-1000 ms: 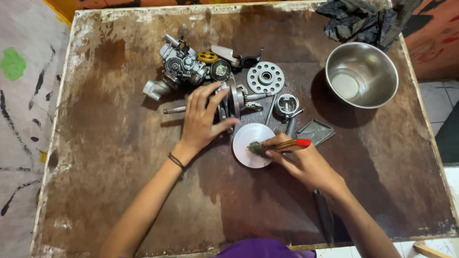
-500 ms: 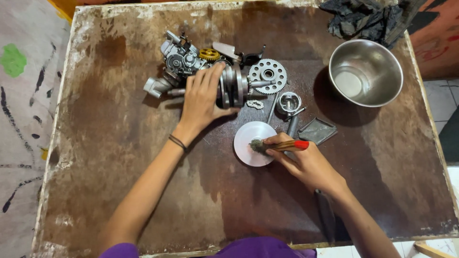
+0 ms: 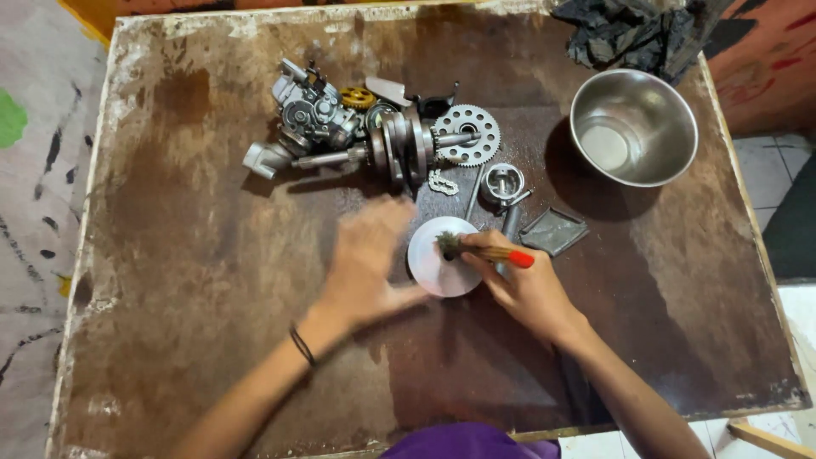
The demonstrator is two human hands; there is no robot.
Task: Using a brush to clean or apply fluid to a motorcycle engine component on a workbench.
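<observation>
A pale round disc lies flat on the tabletop, between the two hands. The right hand is clamped around a small brush with a red-tipped handle, its bristles resting on the disc's top. The left hand, blurred, has its fingers spread and loose, gripping nothing, its thumb at the disc's left edge. Beyond the left hand's fingertips lies a crankshaft among engine parts, beside a toothed sprocket. Far beyond the right hand stands a steel bowl.
</observation>
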